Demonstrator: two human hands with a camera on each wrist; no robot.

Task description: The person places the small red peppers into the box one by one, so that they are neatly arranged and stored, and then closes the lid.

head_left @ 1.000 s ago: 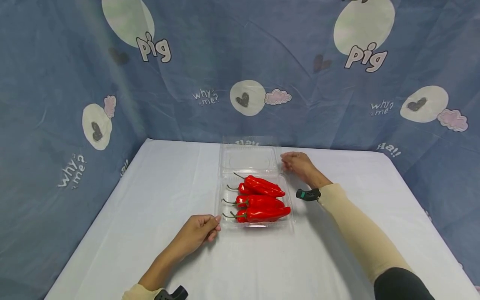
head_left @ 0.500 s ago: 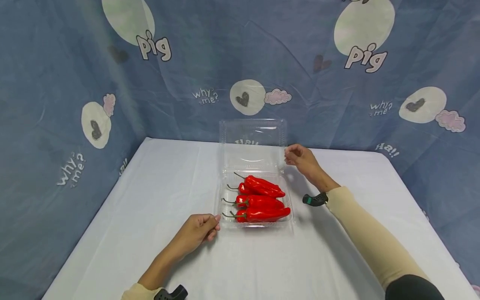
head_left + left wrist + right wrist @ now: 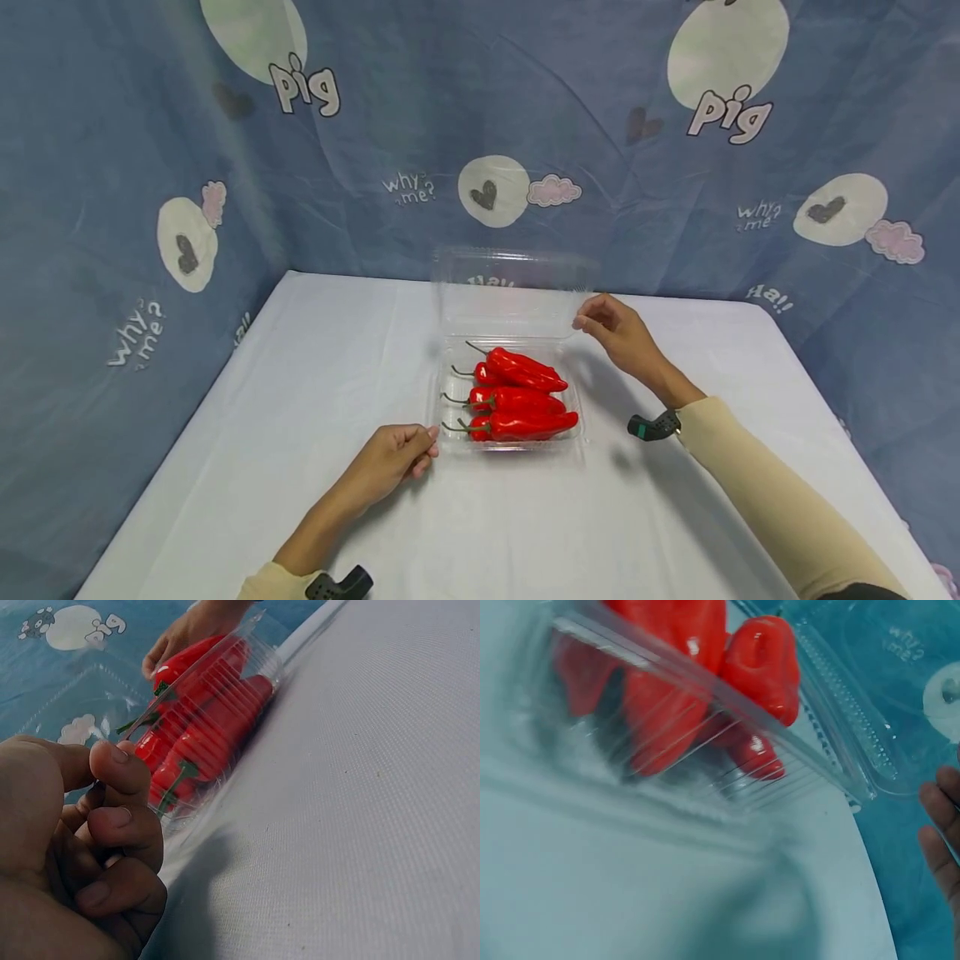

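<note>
Several long red peppers point(image 3: 517, 402) with green stems lie side by side in the base point(image 3: 517, 447) of a clear plastic clamshell box. Hinged at the back, its transparent lid point(image 3: 517, 308) stands raised above the peppers. My left hand point(image 3: 393, 458) pinches the base's front left corner between thumb and fingers; in the left wrist view its other fingers point(image 3: 124, 825) are curled. At the lid's right edge, my right hand point(image 3: 622, 337) grips the plastic with thumb and fingertips. Only some fingers point(image 3: 939, 814) show at the border of the right wrist view.
The box rests on a white cloth-covered table point(image 3: 285, 375). Behind and to the sides hangs a blue printed curtain point(image 3: 375, 225). Each wrist carries a small black camera, one point(image 3: 654, 426) beside the right sleeve and one point(image 3: 339, 583) at the left.
My right hand has swung the lid up from leaning back and tipped it forward, shifting right and nearer to me. The left hand and the peppers have stayed put.
</note>
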